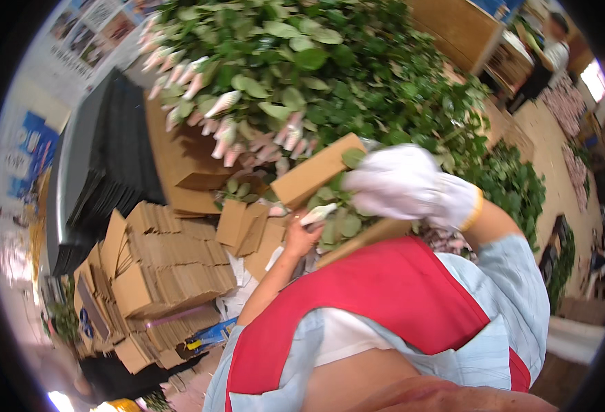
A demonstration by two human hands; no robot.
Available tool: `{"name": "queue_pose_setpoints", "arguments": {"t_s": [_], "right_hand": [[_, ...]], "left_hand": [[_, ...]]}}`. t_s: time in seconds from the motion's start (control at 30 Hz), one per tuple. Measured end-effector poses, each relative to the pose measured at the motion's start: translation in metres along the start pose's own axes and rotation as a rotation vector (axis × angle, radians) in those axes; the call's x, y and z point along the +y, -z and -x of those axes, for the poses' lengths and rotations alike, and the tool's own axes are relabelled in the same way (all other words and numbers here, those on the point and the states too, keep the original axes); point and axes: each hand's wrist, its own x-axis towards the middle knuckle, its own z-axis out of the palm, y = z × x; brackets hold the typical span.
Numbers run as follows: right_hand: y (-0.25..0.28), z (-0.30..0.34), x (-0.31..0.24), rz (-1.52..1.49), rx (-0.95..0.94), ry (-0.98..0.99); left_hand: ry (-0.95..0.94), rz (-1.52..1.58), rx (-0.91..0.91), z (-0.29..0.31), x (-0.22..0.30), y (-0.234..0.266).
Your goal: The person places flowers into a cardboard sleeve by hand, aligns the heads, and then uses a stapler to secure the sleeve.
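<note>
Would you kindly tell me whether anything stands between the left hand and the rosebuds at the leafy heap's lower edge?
Yes, in this view: a tan cardboard piece crosses the line from the left hand to the rosebuds directly above it. One view cannot settle whether it blocks a reach in depth.

No wording legible; poster (118,58) on wall, upper left: dark characters (72,64) in slanting line, too blurred to read; square code-like patch (101,13) near poster's top, among photos (64,25); blue sign (40,141) lower on same wall: pale square patch (17,162), perhaps code, detail lost; blue-yellow packet (214,334) by cardboard stack (172,268): any print too small to make out.
</note>
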Motion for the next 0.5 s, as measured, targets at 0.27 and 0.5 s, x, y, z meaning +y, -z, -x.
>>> {"name": "queue_pose_setpoints", "arguments": {"t_s": [0.27,0.5], "right_hand": [[-0.127,-0.010,0.025,0.100,-0.449,-0.021],[-0.102,-0.017,0.053,-0.465,-0.327,0.350]], "left_hand": [[-0.089,-0.060,-0.179,-0.013,0.035,0.007],[-0.068,-0.156,-0.153,-0.012,0.063,0.010]]}}
